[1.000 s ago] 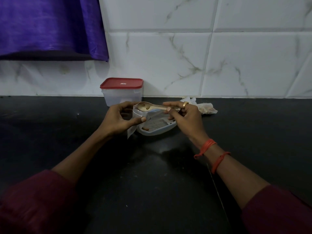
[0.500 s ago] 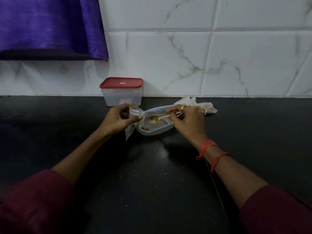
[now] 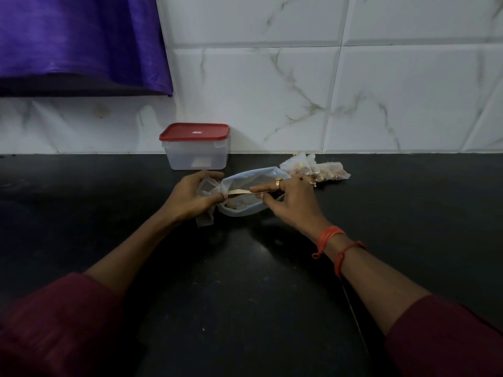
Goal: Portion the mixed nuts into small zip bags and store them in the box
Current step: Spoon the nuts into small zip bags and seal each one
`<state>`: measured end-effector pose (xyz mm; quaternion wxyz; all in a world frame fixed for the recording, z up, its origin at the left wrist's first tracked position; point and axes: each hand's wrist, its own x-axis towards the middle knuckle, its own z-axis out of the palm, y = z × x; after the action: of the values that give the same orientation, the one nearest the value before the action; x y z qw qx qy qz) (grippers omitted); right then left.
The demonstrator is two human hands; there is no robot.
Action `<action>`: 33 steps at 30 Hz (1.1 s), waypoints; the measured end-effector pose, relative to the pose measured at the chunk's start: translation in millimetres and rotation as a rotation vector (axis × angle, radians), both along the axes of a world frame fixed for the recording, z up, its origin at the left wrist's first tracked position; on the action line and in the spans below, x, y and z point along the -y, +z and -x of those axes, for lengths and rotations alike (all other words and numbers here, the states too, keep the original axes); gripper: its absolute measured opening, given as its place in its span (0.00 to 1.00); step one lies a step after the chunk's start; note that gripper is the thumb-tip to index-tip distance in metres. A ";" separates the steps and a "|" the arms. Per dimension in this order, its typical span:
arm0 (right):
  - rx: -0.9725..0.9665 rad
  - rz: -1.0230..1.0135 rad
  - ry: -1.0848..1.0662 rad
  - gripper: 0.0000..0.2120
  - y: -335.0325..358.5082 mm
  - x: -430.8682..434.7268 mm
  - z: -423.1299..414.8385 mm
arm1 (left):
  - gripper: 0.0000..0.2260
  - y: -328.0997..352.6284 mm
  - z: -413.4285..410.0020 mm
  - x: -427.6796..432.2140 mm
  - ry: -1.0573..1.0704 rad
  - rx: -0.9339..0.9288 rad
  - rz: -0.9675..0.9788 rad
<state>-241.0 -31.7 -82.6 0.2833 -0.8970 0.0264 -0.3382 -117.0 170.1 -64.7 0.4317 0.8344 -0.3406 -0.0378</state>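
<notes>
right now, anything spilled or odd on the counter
Nothing stands out: no loose nuts show on the black counter, the filled clear zip bags sit by the wall, and the red-lidded plastic box stands upright.

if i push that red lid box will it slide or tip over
Probably slide: the box looks squat, on a smooth counter. Little shows through its translucent wall, so it is likely light. The lid sits closed, so it should stay stiff.
</notes>
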 end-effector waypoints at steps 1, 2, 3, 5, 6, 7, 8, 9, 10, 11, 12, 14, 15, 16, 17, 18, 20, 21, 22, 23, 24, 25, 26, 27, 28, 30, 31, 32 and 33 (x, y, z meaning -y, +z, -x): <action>0.005 0.018 -0.013 0.09 -0.4 0.1 0.0 | 0.22 0.7 -0.3 -0.3 0.005 -0.007 0.008; 0.004 0.030 -0.018 0.09 -1.1 0.5 -0.7 | 0.22 1.5 0.1 -0.4 0.009 -0.013 0.013; -0.009 0.039 -0.017 0.10 -1.7 0.3 -0.9 | 0.21 2.4 0.8 0.1 0.010 -0.019 0.018; -0.033 0.064 0.002 0.12 -3.8 0.0 -1.8 | 0.21 3.5 3.5 1.4 -0.001 -0.022 0.036; -0.045 0.078 0.020 0.12 -4.8 -0.4 -1.7 | 0.21 3.7 4.7 2.0 -0.006 -0.019 0.047; -0.056 0.091 0.035 0.13 -5.4 -1.1 -1.5 | 0.21 3.9 5.4 2.3 -0.009 -0.017 0.060; -0.066 0.097 0.048 0.13 -6.3 -1.4 -1.8 | 0.20 4.1 5.9 2.5 -0.009 -0.013 0.071; -0.077 0.102 0.056 0.13 -6.9 -1.8 -2.2 | 0.20 4.4 6.1 2.5 -0.010 -0.012 0.081; -0.083 0.112 0.059 0.13 -7.1 -2.1 -2.6 | 0.20 4.9 6.6 2.5 -0.010 -0.012 0.087; -0.084 0.125 0.054 0.12 -7.2 -2.0 -3.0 | 0.21 5.3 6.8 2.5 -0.014 -0.012 0.092; -0.083 0.132 0.046 0.12 -6.8 -1.7 -3.5 | 0.21 5.5 7.0 2.5 -0.021 -0.009 0.096; -0.094 0.136 0.034 0.13 -6.0 -1.6 -4.3 | 0.21 5.9 7.6 1.9 -0.036 0.003 0.104; -0.097 0.145 0.036 0.13 -5.5 -2.0 -4.3 | 0.21 6.1 8.0 1.6 -0.040 0.009 0.111; -0.098 0.159 0.043 0.13 -5.3 -2.7 -4.5 | 0.21 6.4 8.4 1.1 -0.043 0.017 0.118; -0.098 0.175 0.053 0.14 -4.8 -3.2 -4.5 | 0.21 6.5 8.2 0.7 -0.046 0.025 0.124; -0.101 0.194 0.063 0.14 -4.2 -3.5 -4.3 | 0.21 6.4 8.0 0.5 -0.049 0.030 0.127; -0.108 0.247 0.075 0.15 -2.4 -4.0 -3.9 | 0.21 6.3 7.1 -0.6 -0.050 0.030 0.129; -0.101 0.280 0.078 0.16 -0.9 -3.9 -3.4 | 0.20 6.3 6.4 -1.1 -0.052 0.030 0.131; -0.088 0.309 0.077 0.17 0.7 -3.0 -3.0 | 0.20 6.3 5.8 -1.4 -0.054 0.032 0.134; -0.068 0.326 0.069 0.17 2.7 -2.2 -2.2 | 0.20 6.2 5.3 -1.6 -0.056 0.034 0.137; -0.040 0.332 0.052 0.17 4.5 -1.4 -1.4 | 0.20 6.3 5.3 -1.7 -0.054 0.035 0.142; -0.003 0.335 0.033 0.16 6.5 -1.1 -0.2 | 0.20 6.3 5.3 -1.6 -0.050 0.037 0.144; 0.039 0.335 0.012 0.15 7.9 -0.7 0.6 | 0.20 6.2 5.4 -1.4 -0.046 0.038 0.143; 0.081 0.335 -0.009 0.14 9.4 -0.4 1.6 | 0.20 6.2 5.3 -1.1 -0.042 0.039 0.140; 0.112 0.330 -0.032 0.12 10.6 0.5 2.2 | 0.20 6.2 5.5 -0.7 -0.042 0.038 0.137; 0.142 0.317 -0.069 0.11 11.9 1.7 2.7 | 0.20 6.5 5.9 -0.4 -0.044 0.034 0.138; 0.147 0.311 -0.071 0.11 12.0 1.4 2.9 | 0.20 6.9 6.3 -0.5 -0.048 0.033 0.139; 0.147 0.307 -0.058 0.11 11.2 0.4 3.0 | 0.20 7.2 6.8 -0.5 -0.054 0.034 0.140; 0.140 0.313 -0.034 0.12 9.9 -1.1 2.9 | 0.20 7.4 7.2 -0.6 -0.061 0.038 0.140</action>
<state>-243.9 -30.6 -72.7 0.1358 -0.9039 -0.0312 -0.4044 -124.2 170.7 -57.3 0.4813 0.7918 -0.3758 -0.0112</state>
